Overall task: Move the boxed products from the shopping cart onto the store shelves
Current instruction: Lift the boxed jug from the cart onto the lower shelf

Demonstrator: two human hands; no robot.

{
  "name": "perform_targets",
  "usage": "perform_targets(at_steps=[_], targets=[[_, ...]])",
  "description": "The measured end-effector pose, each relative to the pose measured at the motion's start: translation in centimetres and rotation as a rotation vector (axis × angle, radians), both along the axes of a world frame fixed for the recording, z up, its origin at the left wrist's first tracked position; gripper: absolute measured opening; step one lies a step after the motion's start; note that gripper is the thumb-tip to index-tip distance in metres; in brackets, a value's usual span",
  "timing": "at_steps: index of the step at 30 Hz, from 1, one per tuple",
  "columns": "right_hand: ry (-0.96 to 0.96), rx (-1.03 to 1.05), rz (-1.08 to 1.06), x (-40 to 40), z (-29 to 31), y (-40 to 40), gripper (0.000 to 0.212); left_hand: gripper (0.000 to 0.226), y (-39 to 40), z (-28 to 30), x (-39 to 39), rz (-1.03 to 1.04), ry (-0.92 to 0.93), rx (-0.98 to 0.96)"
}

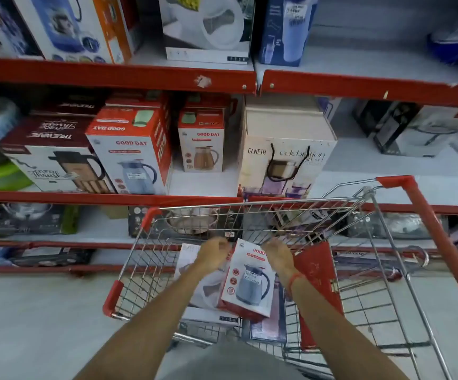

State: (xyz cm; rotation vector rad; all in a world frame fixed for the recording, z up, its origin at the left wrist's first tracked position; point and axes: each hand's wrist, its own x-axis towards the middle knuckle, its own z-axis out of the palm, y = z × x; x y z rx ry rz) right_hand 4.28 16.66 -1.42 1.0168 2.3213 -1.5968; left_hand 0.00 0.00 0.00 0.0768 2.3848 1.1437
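Observation:
A wire shopping cart [381, 297] with red trim stands in front of me. Inside it a white and red Good Day jug box [249, 283] is tilted, with a grey jug pictured on its face. My left hand [214, 253] holds its upper left edge and my right hand [278, 255] grips its upper right corner. Under it lie a white box [203, 286] and a red box [318, 272]. Matching Good Day boxes [134, 152] stand on the middle shelf [107, 197].
A Ganesh gift-set box [285, 149] stands right of a gap on the middle shelf, behind the cart's far rim. More boxed kettles fill the top shelf [112, 75]. Lower shelves hold cookware. Pale floor lies left of the cart.

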Motion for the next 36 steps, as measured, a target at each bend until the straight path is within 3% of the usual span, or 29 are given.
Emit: perform_targets(at_steps=[2,4,8,10,12,15,19,24,28,33,36], targets=[[-0.156,-0.173,-0.041,1.6,-2.3,0.3,0.033,0.037,0.2,-2.4,1.3,0.029,-0.241,-0.037],[-0.297,-0.259,-0.025,3.4,-4.6,0.8,0.036,0.039,0.2,-4.3,2.7,-0.012,-0.394,-0.068],[-0.382,-0.368,-0.105,4.4,-5.3,1.1,0.011,0.041,0.6,-5.5,2.9,-0.034,-0.425,-0.066],[-0.375,-0.392,-0.126,4.3,-5.5,1.0,0.012,0.041,0.9,-5.8,2.6,-0.037,-0.405,-0.081],[-0.309,-0.396,-0.139,4.5,-5.3,0.7,0.015,0.038,0.7,-5.7,2.4,-0.037,-0.327,-0.107],[-0.22,-0.338,-0.157,4.7,-4.5,0.3,0.037,0.032,-0.9,-4.5,2.0,-0.03,-0.172,-0.113],[-0.037,-0.258,-0.127,4.9,-3.0,-0.6,0.031,0.031,-3.8,-2.1,1.8,0.071,0.003,-0.035],[0.254,0.002,0.023,3.3,0.1,-2.4,0.035,0.085,-6.3,1.4,1.3,0.092,0.175,0.04],[0.423,0.097,0.059,0.1,2.9,-4.2,0.028,0.081,-7.2,3.7,-0.8,0.176,0.353,0.156],[0.568,0.183,0.036,-5.5,5.1,-5.8,0.025,0.074,-7.2,5.4,-4.6,0.281,0.692,0.029],[0.606,0.234,0.039,-9.1,5.7,-6.5,0.022,0.069,-6.8,5.8,-7.3,0.303,0.721,0.039]])
